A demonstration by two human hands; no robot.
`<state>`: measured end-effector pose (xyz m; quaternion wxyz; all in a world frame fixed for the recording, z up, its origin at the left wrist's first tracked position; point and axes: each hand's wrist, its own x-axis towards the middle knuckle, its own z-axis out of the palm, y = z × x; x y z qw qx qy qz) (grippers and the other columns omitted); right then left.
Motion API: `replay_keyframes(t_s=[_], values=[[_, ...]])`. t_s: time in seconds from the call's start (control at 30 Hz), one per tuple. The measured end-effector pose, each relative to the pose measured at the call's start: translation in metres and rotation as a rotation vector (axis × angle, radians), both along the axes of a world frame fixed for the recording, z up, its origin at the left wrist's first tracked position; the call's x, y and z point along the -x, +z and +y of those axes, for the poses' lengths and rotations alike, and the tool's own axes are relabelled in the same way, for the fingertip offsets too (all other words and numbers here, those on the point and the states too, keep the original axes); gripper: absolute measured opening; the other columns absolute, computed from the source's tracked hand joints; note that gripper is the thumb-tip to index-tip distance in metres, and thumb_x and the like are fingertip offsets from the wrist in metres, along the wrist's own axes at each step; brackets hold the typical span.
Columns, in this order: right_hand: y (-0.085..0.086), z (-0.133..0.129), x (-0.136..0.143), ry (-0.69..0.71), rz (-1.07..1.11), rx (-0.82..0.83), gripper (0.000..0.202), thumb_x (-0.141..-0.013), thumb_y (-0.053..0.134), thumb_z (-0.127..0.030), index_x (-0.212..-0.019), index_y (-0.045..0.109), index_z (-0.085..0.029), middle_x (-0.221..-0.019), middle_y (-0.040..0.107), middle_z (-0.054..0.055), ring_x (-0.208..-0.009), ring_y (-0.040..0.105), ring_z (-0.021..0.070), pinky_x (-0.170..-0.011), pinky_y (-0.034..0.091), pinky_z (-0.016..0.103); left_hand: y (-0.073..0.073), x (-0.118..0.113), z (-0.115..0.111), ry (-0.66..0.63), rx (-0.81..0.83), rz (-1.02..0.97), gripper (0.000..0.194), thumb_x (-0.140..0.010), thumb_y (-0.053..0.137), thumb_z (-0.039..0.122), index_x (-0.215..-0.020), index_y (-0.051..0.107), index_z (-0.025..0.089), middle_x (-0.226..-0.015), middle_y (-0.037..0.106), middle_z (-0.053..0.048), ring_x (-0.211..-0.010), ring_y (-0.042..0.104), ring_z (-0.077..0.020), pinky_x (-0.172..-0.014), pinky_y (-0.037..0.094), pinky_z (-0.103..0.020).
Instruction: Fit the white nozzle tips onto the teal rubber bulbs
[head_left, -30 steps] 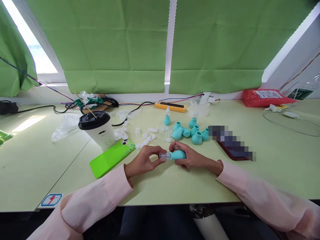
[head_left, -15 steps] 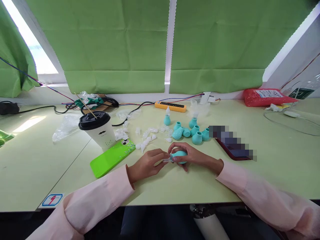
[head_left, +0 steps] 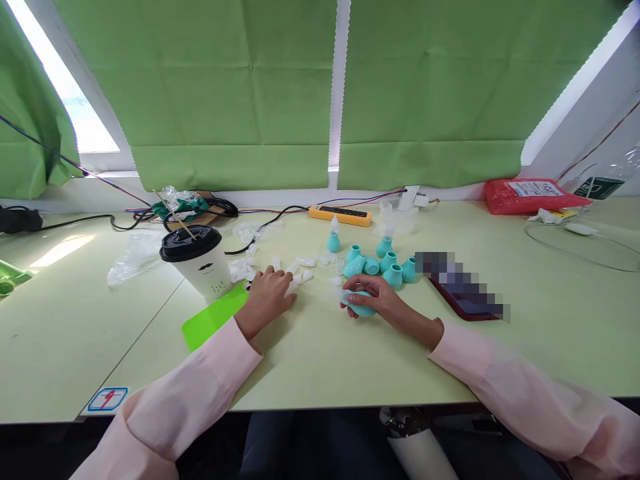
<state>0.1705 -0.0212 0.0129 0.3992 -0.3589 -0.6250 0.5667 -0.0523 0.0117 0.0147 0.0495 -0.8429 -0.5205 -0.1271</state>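
Left hand (head_left: 267, 293) withdrawn, bulb (head_left: 365, 311) between right fingers (head_left: 367, 283)

On my feed, left hand (head_left: 267, 293) has let go of the clear tube (head_left: 339, 294) and shifted left, palm down, now at the small white plastic tips (head_left: 303, 277), contact unclear. It now covers the upper end of the lime-green phone case (head_left: 211, 321). Right hand (head_left: 376, 296) now has the teal squeeze bulb (head_left: 365, 309) alone.
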Motion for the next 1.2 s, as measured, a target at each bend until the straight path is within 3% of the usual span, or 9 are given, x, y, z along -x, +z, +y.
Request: replay_keyframes(t_s=[0.27,0.37,0.43,0.53,0.63,0.73,1.0,1.2], values=[[-0.001,0.0,0.002,-0.014,-0.059,-0.08,0.02,-0.065,0.061,-0.03,-0.075,0.052,-0.016,-0.066,0.057,0.0,-0.05,0.051,0.0095,-0.052,0.042,0.026,-0.01,-0.007,0.005,0.022,-0.053,-0.055,0.017,-0.074,0.049,0.025,-0.08,0.06,0.013,-0.075,0.062,-0.013,-0.082,0.05,-0.0275,-0.066,0.037,-0.035],[-0.006,-0.001,0.003,-0.051,-0.147,-0.19,0.023,-0.068,0.058,-0.031,-0.084,0.054,-0.017,-0.07,0.058,0.001,-0.054,0.053,0.0101,-0.055,0.044,0.026,-0.005,-0.011,0.0,-0.057,-0.035,-0.319,0.022,-0.077,0.045,0.026,-0.083,0.061,0.012,-0.078,0.063,-0.011,-0.082,0.052,-0.0234,-0.07,0.041,-0.036],[-0.008,-0.002,0.003,-0.122,-0.238,-0.323,0.023,-0.069,0.058,-0.031,-0.087,0.056,-0.018,-0.079,0.059,0.002,-0.066,0.056,0.0131,-0.064,0.045,0.028,0.0,-0.014,-0.008,-0.134,0.09,-0.656,0.026,-0.075,0.049,0.029,-0.091,0.06,0.013,-0.087,0.063,-0.009,-0.081,0.054,-0.0193,-0.074,0.043,-0.034],[-0.01,-0.005,0.004,-0.239,-0.334,-0.527,0.02,-0.07,0.057,-0.03,-0.087,0.058,-0.019,-0.087,0.061,0.003,-0.081,0.055,0.0158,-0.074,0.043,0.029,0.005,-0.019,-0.017,-0.209,0.458,-1.071,0.033,-0.071,0.056,0.031,-0.098,0.057,0.012,-0.096,0.062,-0.009,-0.079,0.058,-0.0162,-0.075,0.047,-0.031],[-0.011,-0.007,0.004,-0.313,-0.366,-0.676,0.019,-0.07,0.057,-0.029,-0.088,0.058,-0.02,-0.083,0.062,0.003,-0.077,0.057,0.0151,-0.071,0.044,0.029,0.002,-0.021,-0.019,-0.236,0.709,-1.255,0.031,-0.067,0.06,0.029,-0.092,0.06,0.01,-0.09,0.064,-0.008,-0.079,0.06,-0.0166,-0.079,0.047,-0.033],[-0.012,-0.007,0.005,-0.354,-0.379,-0.82,0.02,-0.069,0.058,-0.028,-0.087,0.057,-0.02,-0.081,0.063,0.003,-0.073,0.058,0.0145,-0.069,0.045,0.028,-0.005,-0.022,-0.016,-0.255,0.813,-1.397,0.028,-0.066,0.062,0.026,-0.09,0.061,0.011,-0.089,0.065,-0.007,-0.083,0.059,-0.0177,-0.08,0.047,-0.035],[-0.023,-0.009,0.006,-0.434,-0.568,-1.153,0.024,-0.072,0.055,-0.023,-0.094,0.052,-0.017,-0.079,0.061,0.006,-0.072,0.058,0.0155,-0.062,0.047,0.027,-0.008,-0.025,-0.019,-0.263,0.92,-1.451,0.032,-0.067,0.062,0.027,-0.094,0.059,0.009,-0.078,0.067,-0.008,-0.075,0.062,-0.0188,-0.08,0.047,-0.039],[-0.016,-0.011,0.0,-0.37,-0.578,-1.212,0.025,-0.072,0.056,-0.023,-0.096,0.052,-0.017,-0.081,0.06,0.006,-0.072,0.057,0.0145,-0.058,0.046,0.025,-0.005,-0.021,-0.02,-0.285,0.937,-1.31,0.032,-0.062,0.066,0.02,-0.092,0.062,0.012,-0.084,0.067,-0.007,-0.08,0.062,-0.0187,-0.081,0.047,-0.034]])
